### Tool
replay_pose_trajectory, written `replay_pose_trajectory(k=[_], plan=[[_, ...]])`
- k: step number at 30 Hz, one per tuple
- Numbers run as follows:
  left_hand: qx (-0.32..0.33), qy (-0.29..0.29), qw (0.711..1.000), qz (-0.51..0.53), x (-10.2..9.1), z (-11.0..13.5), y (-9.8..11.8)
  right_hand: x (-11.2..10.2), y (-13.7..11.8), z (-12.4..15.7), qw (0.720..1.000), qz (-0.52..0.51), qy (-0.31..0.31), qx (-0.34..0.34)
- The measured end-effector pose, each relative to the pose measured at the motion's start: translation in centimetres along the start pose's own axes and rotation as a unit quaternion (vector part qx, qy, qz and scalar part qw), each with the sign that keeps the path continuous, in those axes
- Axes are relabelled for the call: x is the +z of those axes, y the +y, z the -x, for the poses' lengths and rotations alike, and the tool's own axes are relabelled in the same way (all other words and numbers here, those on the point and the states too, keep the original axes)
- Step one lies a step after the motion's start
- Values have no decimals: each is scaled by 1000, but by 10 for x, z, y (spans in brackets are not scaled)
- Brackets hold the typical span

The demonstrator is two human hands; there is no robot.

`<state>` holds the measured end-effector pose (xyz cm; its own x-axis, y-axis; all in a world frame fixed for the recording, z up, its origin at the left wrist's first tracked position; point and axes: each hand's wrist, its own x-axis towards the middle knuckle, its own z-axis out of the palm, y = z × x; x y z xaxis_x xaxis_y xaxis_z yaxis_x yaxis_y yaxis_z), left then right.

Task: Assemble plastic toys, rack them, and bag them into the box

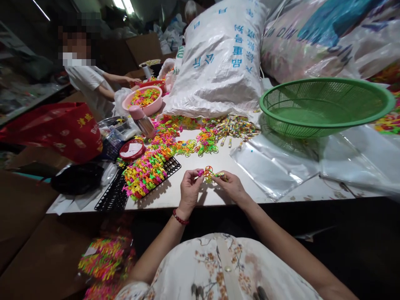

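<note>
Above the table's near edge, my left hand (pixel 190 188) pinches a small magenta plastic piece (pixel 200 173). My right hand (pixel 233 188) is closed on a small patterned stick-like piece (pixel 222 176). Between the fingertips sits a red plastic ring piece (pixel 208 169), with yellow-green plastic just below it; how these parts join is too small to tell. Left of my hands, rows of bright plastic pieces (pixel 145 173) stand on a black perforated rack (pixel 173 166). Beyond my hands lie a heap of coloured plastic pieces (pixel 206 139) and a pile of patterned sticks (pixel 234 127).
A green mesh basket (pixel 325 104) and clear plastic bags (pixel 278 166) occupy the right side. Behind stands a big white woven sack (pixel 215 62). A pink basin (pixel 153 106), a red bag (pixel 62 133) and a flask (pixel 142 121) are at left, near a co-worker (pixel 89 83).
</note>
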<state>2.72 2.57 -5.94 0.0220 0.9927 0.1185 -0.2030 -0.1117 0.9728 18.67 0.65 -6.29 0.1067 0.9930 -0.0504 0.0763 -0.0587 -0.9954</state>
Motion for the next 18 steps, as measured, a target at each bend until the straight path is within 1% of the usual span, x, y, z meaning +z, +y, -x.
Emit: replay_pose_trajectory(k=[3, 5, 7, 9, 11, 13, 16, 18], plan=[[13, -14, 999, -44, -2, 2, -2, -1, -2, 7, 998, 38, 5, -44], [39, -37, 994, -93, -2, 3, -2, -3, -4, 10, 996, 60, 9, -64], [97, -55, 981, -157, -2, 5, -2, -4, -8, 13, 993, 84, 21, -80], [169, -68, 958, -223, -3, 7, -3, -6, -12, 15, 989, 109, 36, -91], [229, -79, 930, -275, -5, 8, -5, -7, -16, 18, 989, 113, 40, -83], [264, -84, 911, -305, -7, 8, -7, -7, -19, 20, 995, 79, 28, -54], [285, -73, 898, -328, -9, 8, -9, -6, -19, 23, 1000, 9, 4, -10], [282, -68, 899, -329, -9, 9, -8, -6, -17, 24, 1000, -25, -3, 8]])
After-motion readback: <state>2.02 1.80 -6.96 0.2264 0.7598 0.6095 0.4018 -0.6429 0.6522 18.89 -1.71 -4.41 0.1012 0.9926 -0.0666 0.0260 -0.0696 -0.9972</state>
